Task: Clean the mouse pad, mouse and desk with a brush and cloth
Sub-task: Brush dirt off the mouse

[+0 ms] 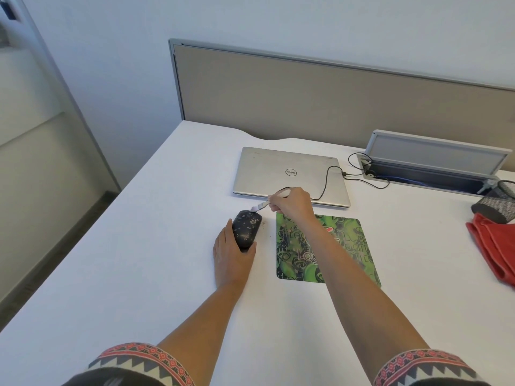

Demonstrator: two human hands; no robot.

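A black mouse (246, 227) speckled with pale crumbs lies on the white desk (139, 260), left of the green patterned mouse pad (348, 246). My left hand (231, 254) holds the mouse's near end, thumb on its right side and fingers along its left. My right hand (289, 203) grips a small white brush (260, 206) whose bristles touch the mouse's far end. My right forearm crosses the pad. A red cloth (493, 246) lies folded at the desk's right edge.
A closed silver laptop (289, 174) sits behind the mouse and pad, with a black cable (328, 176) running to an open cable tray (429, 174). A black mesh holder (498, 201) lies tipped beside the cloth. A beige partition (334, 101) backs the desk.
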